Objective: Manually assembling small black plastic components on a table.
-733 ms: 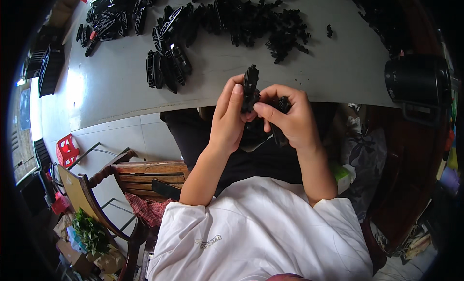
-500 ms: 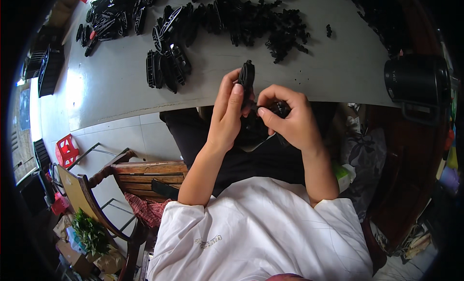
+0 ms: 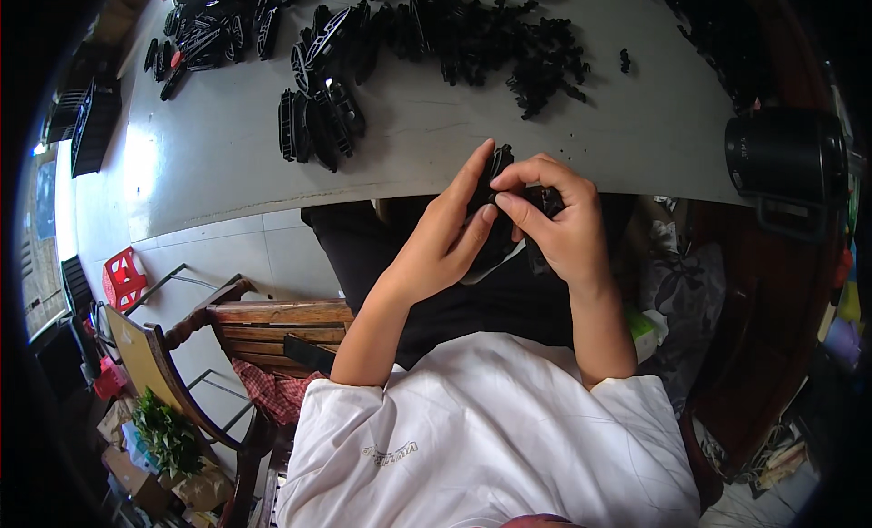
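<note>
Glinting faintly: slim black part (image 3: pixel 503 156), left hand (image 3: pixel 442 237) and right hand (image 3: pixel 565 215) both gripping.

Light from the left shines white on the flat grey desk (image 3: pixel 418 133); dark round edges look bent.

Grey table (image 3: pixel 218 165) bears heaped black parts (image 3: pixel 463 38)

They spread along the table's far side; a clump of curved black pieces (image 3: pixel 318 133) lies nearer the front edge, and one small black piece (image 3: pixel 625 60) sits apart at right.
</note>
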Demonstrator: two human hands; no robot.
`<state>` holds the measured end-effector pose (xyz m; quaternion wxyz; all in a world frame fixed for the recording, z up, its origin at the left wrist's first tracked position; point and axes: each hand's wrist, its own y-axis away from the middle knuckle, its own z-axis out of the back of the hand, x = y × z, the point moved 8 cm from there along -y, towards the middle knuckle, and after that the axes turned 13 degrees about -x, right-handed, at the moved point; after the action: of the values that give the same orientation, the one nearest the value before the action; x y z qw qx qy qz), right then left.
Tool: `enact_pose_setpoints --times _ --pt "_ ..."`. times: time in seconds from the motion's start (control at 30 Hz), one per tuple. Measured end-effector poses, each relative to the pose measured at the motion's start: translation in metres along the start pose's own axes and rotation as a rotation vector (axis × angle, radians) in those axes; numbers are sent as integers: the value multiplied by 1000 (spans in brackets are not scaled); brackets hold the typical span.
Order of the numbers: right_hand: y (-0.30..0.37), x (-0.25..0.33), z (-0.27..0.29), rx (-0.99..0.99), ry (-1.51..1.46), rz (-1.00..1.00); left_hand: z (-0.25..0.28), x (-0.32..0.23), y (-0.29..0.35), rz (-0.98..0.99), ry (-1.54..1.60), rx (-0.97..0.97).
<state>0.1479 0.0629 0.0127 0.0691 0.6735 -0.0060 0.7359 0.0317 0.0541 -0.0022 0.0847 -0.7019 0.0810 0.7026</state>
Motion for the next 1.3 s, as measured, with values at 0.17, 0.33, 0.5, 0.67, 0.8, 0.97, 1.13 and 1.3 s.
enact_pose_setpoints --times 0.17,0.33,0.5,0.67,0.8,0.97,1.13,1.3 --pt "0 -12 4 -37 -123 -76 -3 -4 7 69 24 102" --pt "15 -28 -5 90 -249 -231 0 -4 14 -95 -130 218" --pt "31 -46 -11 81 83 -105 26 -20 -17 -290 -329 221" --pt "30 -38 -19 -1 401 288 37 -28 -69 -438 -654 -254" --pt "24 -9 -18 -18 425 399 34 -21 -89 -502 -1052 -370" --pt "-42 13 53 -433 572 389 41 -13 -91 -441 -1244 -419" --pt "-85 -6 69 -390 815 442 59 -17 -70 -383 -949 -486" --pt "-72 -4 59 -348 730 405 60 14 -47 213 518 -226"
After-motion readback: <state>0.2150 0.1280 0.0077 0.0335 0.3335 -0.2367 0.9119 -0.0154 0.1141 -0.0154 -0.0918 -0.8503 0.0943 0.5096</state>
